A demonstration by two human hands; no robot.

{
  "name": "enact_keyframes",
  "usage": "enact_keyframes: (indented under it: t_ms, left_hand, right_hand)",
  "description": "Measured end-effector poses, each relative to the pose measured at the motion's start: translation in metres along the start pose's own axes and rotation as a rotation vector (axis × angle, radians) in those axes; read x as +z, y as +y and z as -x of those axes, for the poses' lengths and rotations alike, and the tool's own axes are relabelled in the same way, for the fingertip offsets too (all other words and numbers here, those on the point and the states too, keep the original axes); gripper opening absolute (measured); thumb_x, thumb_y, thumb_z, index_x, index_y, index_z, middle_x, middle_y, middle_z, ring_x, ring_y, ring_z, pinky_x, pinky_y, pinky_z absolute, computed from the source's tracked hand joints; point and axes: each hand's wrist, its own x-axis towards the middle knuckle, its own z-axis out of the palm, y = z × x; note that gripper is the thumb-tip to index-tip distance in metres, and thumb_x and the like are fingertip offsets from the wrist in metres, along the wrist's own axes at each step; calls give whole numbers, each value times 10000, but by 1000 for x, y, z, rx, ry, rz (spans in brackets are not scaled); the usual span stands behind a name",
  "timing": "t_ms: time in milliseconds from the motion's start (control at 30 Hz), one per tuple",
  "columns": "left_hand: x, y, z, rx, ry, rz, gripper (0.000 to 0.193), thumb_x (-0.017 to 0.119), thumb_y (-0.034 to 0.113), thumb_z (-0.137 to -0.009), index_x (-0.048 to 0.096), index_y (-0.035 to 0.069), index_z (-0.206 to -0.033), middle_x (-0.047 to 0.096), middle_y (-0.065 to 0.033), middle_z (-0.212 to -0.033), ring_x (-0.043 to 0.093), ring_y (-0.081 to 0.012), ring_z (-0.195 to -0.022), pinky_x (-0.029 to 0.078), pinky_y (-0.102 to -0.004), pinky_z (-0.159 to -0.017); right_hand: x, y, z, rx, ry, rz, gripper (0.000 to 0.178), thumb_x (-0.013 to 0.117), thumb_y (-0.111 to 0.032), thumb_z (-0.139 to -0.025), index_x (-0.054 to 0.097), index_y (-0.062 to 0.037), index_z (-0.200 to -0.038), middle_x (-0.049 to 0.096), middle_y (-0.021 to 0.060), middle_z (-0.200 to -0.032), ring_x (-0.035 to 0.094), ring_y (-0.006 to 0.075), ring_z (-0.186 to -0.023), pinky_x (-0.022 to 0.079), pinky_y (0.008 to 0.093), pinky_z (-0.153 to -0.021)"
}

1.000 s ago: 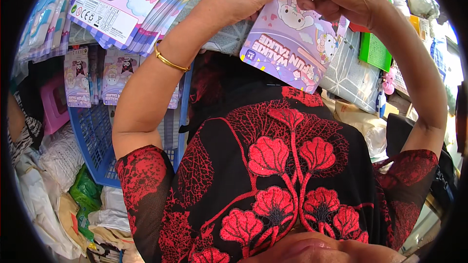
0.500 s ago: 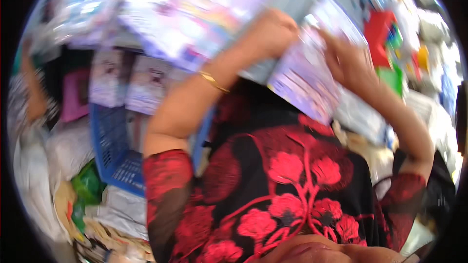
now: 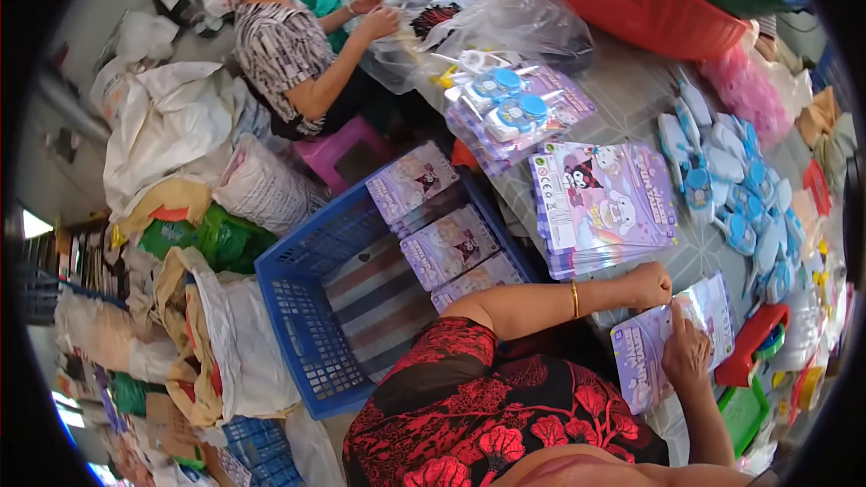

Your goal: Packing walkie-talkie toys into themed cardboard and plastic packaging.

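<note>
A purple printed card (image 3: 636,356) lies on the grey table close to my body, with a shiny clear cover over its far part. At the card's far left edge my left hand (image 3: 648,286), with a gold bracelet on the wrist, is closed in a fist; what its fingers hold is hidden. My right hand (image 3: 687,352) lies across the card, its index finger stretched toward the left fist. Just beyond my left hand is a fanned stack of similar cards (image 3: 613,203). More cards with blue-and-white plastic toys (image 3: 519,104) on top lie behind it.
A blue crate (image 3: 311,343) with card bundles (image 3: 448,243) stands left of me. Blue-and-white toy pieces (image 3: 744,185) are heaped right. A red basket (image 3: 631,0) is at the back; a red tool-like object (image 3: 758,338) lies near my right arm. A person (image 3: 289,54) sits far left.
The view has swung left and become sharp; the crate and the seated person now show more fully. Both hands remain at the same purple card.
</note>
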Motion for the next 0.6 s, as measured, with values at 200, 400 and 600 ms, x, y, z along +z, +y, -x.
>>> enact_keyframes:
  t_ms: [200, 400, 600]
  left_hand:
    - [-1, -10, -5, 90, 73, -75, 129, 628, 120, -715, 654, 19, -639, 566, -77, -492, 532, -150, -390, 428, -316, -394]
    - [1, -8, -4, 73, 69, -36, 168, 663, 152, -722, 644, 16, -625, 558, -73, -487, 532, -144, -394, 423, -313, -393]
    - [0, -2, 1, 54, 50, -61, 188, 685, 164, -742, 644, 4, -650, 568, -60, -511, 529, -122, -429, 425, -303, -416]
  right_hand:
    - [13, 1, -3, 70, 78, 13, 604, 489, -26, -725, 444, -17, -1327, 556, 147, -763, 561, 334, -647, 426, 453, -596]
    - [18, -2, 5, 69, 182, 21, 564, 501, -36, -752, 457, -16, -1314, 540, 149, -785, 539, 330, -664, 407, 444, -615]
    - [24, -3, 16, 2, 343, -20, 498, 501, -40, -784, 487, -9, -1281, 521, 144, -790, 520, 317, -724, 381, 427, -660]
